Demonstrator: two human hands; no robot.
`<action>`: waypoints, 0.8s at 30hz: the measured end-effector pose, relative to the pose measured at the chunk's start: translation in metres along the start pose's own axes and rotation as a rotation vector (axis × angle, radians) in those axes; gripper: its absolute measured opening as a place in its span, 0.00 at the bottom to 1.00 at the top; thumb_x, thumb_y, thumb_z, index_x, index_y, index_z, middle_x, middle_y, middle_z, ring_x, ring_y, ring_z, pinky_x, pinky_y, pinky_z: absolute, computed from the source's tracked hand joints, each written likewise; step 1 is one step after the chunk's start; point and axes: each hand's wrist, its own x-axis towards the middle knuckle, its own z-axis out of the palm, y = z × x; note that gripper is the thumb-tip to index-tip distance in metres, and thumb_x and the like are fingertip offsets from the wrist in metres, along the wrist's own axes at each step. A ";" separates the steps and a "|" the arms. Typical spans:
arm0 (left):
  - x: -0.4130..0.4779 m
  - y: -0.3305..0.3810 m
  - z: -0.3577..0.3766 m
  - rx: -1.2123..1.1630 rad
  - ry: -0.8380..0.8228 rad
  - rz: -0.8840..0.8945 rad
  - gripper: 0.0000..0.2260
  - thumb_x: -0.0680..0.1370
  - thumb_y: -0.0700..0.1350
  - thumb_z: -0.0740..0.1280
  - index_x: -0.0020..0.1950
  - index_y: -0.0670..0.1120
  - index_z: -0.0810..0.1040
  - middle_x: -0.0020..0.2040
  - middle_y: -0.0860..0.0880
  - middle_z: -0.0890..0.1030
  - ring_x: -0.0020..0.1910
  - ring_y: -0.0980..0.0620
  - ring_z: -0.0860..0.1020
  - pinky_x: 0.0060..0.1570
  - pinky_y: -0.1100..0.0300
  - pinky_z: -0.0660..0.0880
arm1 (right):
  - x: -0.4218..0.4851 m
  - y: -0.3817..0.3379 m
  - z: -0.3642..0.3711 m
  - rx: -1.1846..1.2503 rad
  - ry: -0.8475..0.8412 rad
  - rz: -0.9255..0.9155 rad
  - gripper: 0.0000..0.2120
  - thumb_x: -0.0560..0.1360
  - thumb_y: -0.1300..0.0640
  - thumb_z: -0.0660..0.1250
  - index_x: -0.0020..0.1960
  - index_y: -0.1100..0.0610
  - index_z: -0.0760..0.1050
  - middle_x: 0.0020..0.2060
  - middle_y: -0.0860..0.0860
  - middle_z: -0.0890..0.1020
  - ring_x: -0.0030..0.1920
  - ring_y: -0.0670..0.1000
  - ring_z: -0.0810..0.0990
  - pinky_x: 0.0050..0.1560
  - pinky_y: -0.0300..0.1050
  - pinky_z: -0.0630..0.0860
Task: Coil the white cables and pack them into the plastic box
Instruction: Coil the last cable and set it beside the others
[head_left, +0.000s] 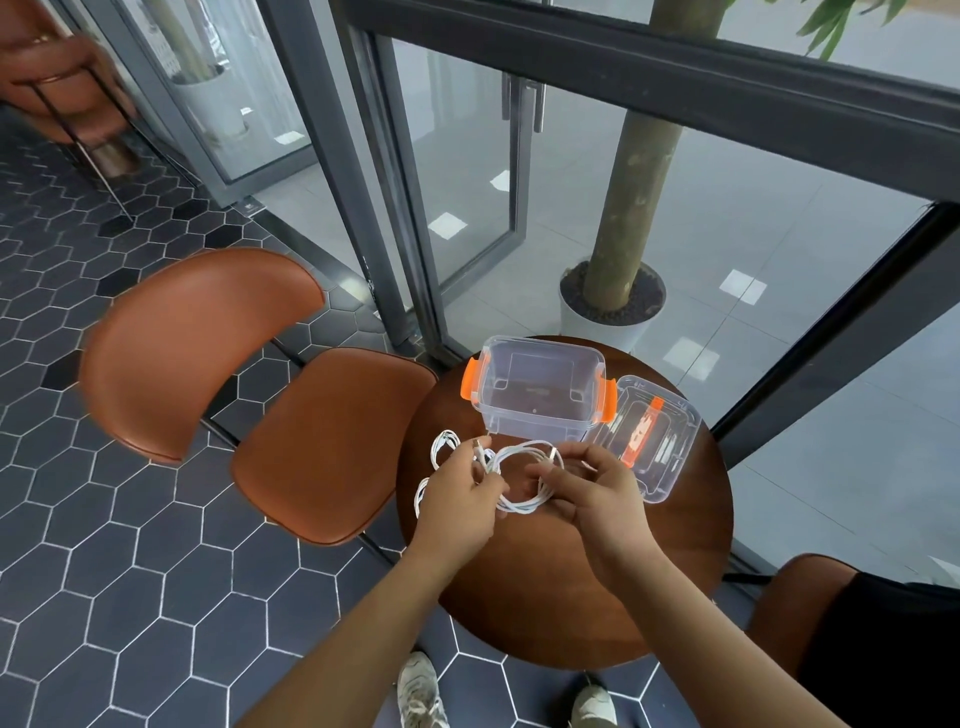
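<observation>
Head: hands (457, 491) gripping white cables (517, 506)

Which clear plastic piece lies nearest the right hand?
The flat lid, just beyond the right hand; the deeper box stands farther off to the left.

White cables (511, 506): thin, partly wound into a round loop of several turns, gripped between left hand (457, 493) and right hand (597, 493), just in front of the box.
Loose part: further untidy loops trail out to the left of the left hand, at the bench (571, 597) edge.
Plastic box (535, 421): clear, rectangular, upright, top open, orange latches (470, 382) at both short ends, on the bench's far side.
Lid (649, 441): clear with an orange label, lying flat just right of the box.
</observation>
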 end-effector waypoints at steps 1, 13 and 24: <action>-0.001 0.001 0.000 0.094 0.005 0.041 0.21 0.81 0.41 0.60 0.74 0.51 0.68 0.52 0.47 0.83 0.42 0.51 0.83 0.44 0.52 0.80 | 0.000 0.000 0.002 -0.022 0.006 -0.017 0.10 0.73 0.68 0.73 0.54 0.62 0.79 0.45 0.59 0.87 0.46 0.60 0.87 0.52 0.61 0.83; -0.009 0.001 0.001 0.768 0.004 0.297 0.30 0.84 0.44 0.55 0.82 0.56 0.43 0.61 0.44 0.71 0.49 0.44 0.79 0.42 0.57 0.67 | -0.001 0.004 0.017 0.019 0.028 -0.038 0.06 0.76 0.68 0.69 0.54 0.65 0.79 0.41 0.59 0.87 0.43 0.60 0.88 0.49 0.57 0.84; -0.003 0.003 -0.004 0.101 0.036 0.139 0.18 0.86 0.47 0.53 0.72 0.50 0.75 0.70 0.53 0.77 0.69 0.55 0.73 0.61 0.71 0.63 | -0.001 0.005 0.018 0.012 -0.010 -0.037 0.06 0.77 0.69 0.68 0.54 0.66 0.78 0.43 0.61 0.87 0.45 0.62 0.87 0.52 0.62 0.83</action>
